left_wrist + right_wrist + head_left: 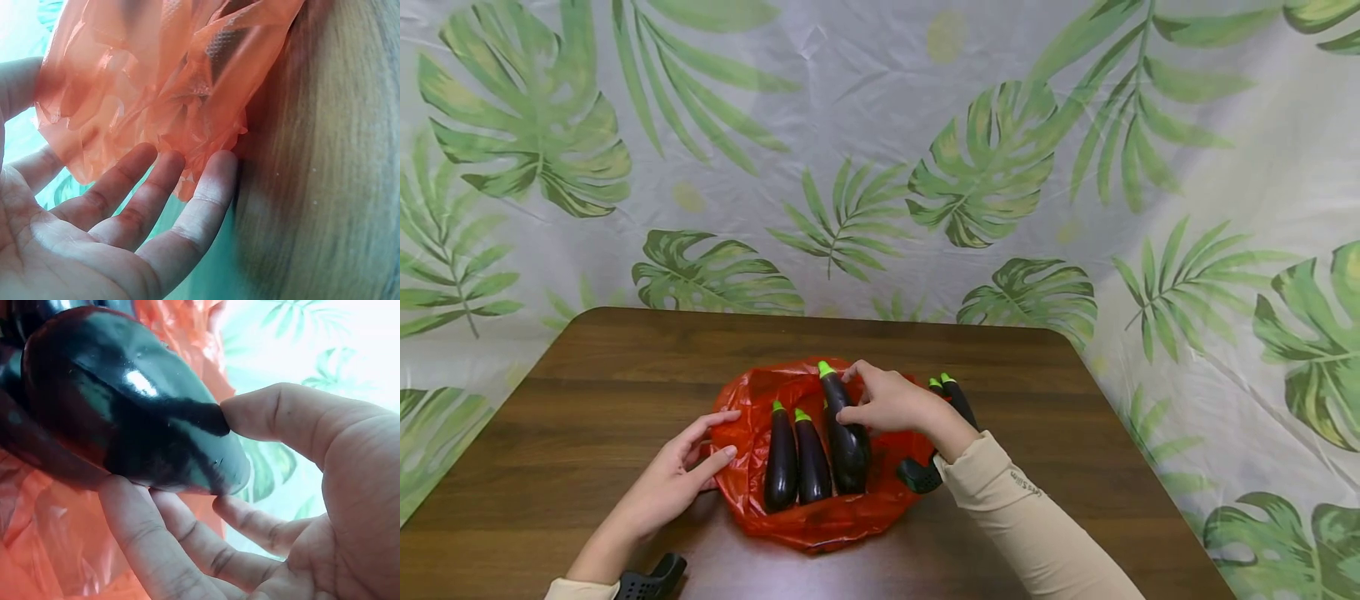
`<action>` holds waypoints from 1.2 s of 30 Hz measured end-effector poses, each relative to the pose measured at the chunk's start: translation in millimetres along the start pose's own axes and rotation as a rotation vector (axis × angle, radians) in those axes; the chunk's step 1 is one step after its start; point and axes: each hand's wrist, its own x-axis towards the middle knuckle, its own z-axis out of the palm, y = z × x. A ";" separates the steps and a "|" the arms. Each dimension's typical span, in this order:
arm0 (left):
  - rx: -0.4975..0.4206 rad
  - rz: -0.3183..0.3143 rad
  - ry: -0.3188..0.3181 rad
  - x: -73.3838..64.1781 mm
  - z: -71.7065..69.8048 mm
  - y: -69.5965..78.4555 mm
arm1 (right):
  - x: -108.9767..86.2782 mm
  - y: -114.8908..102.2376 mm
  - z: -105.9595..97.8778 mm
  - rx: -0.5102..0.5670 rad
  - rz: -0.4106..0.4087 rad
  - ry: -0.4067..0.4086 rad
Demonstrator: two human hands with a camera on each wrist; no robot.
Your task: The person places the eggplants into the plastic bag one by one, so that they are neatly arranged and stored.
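Observation:
A red plastic bag [812,529] lies spread wide on the table with several dark purple eggplants in it. My right hand [895,404] pinches one eggplant [847,450] near its upper part, thumb on one side and fingers on the other. This eggplant leans over another, its green stem end pointing away from me. Two more eggplants, a left one [781,462] and a middle one [813,467], lie beside it. At the bag's left edge my left hand [677,471] holds the plastic, thumb on the near side and fingertips against the crinkled film [125,94].
To the right of the bag, partly behind my right wrist, lie two eggplants [957,396] with green stem ends. The brown wooden table [625,367] ends at a leaf-patterned sheet [865,125] behind it. Each wrist wears a black device.

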 end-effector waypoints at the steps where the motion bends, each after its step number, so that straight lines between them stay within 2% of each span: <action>1: 0.001 0.001 -0.001 0.2 0.0 0.1 | 0.2 0.7 -0.2 -0.004 0.007 0.003; 16: 0.006 0.030 -0.010 1.1 0.0 -1.3 | -4.4 10.1 -0.5 -0.096 0.026 0.029; 30: 0.031 0.048 -0.006 0.0 -0.3 -1.8 | -14.0 13.2 1.2 -0.143 0.058 -0.005; 36: 0.047 0.038 0.005 -0.6 0.1 -0.4 | -15.3 16.3 3.7 -0.171 0.058 -0.016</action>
